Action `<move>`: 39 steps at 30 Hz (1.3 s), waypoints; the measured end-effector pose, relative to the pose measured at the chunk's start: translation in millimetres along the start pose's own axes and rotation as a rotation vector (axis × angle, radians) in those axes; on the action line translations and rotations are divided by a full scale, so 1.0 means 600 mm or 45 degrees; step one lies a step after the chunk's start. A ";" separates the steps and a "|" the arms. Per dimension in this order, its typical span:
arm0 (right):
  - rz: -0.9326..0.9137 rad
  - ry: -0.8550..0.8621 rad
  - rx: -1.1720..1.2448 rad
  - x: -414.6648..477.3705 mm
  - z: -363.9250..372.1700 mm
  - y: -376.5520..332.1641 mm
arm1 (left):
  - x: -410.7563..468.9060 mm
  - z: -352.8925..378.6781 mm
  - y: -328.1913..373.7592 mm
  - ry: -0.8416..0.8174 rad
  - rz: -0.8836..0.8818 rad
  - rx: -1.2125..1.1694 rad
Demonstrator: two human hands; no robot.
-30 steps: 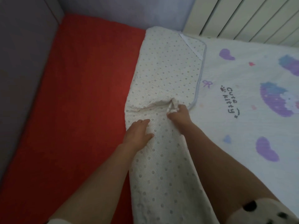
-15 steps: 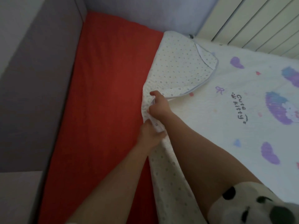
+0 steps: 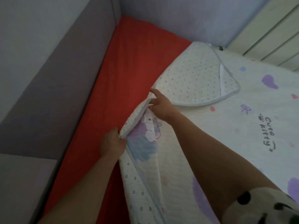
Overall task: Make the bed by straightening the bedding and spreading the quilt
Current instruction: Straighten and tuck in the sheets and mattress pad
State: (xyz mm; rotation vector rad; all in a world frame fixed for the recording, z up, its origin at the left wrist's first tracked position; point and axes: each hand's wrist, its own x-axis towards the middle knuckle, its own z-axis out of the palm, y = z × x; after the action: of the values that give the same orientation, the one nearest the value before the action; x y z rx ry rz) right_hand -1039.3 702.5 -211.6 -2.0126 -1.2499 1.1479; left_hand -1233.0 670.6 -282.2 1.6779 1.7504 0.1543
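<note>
1. The quilt (image 3: 242,126), white with purple and blue cartoon prints and the words "Cute Kitty", covers the right part of the bed (image 3: 84,167) and reaches its far edge by the wall.
2. Along the quilt's left side a turned-over border (image 3: 137,188) shows the dotted white underside.
3. At the far end the quilt's corner is folded back as a rounded flap (image 3: 194,81), dotted side up, lying on the printed face.
4. The left hand (image 3: 112,143) grips the border near the middle of the bed, fingers curled round its edge.
5. The right hand (image 3: 161,107), just beyond the left, pinches the same border where the flap begins, with one finger stretched out towards the far left. Its forearm crosses over the quilt.
6. Between the two hands the border is raised off the bed and opens onto a blue and purple print.
7. The red sheet (image 3: 129,65) lies bare along the bed's left side, from the far left corner to the near edge.
8. A grey padded panel (image 3: 53,88) runs along the bed's left edge, and a ribbed white panel (image 3: 267,34) stands beyond the far right corner.
9. A white sleeve (image 3: 262,206) with black spots covers the right upper arm.
</note>
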 end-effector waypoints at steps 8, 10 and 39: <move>0.134 0.296 -0.119 0.021 -0.020 0.066 | -0.005 0.010 0.055 0.072 0.108 0.014; 0.138 0.338 -0.105 0.028 -0.021 0.063 | -0.002 0.014 0.074 0.040 0.179 0.143; -0.397 -0.117 -0.495 0.245 0.115 -0.119 | 0.232 -0.145 -0.008 0.418 0.538 0.858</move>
State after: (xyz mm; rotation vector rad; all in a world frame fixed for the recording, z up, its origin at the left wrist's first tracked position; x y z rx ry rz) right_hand -1099.2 865.1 -250.6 -1.9428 -1.8760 0.9068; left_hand -1273.4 829.3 -274.4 2.6349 1.7626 0.0249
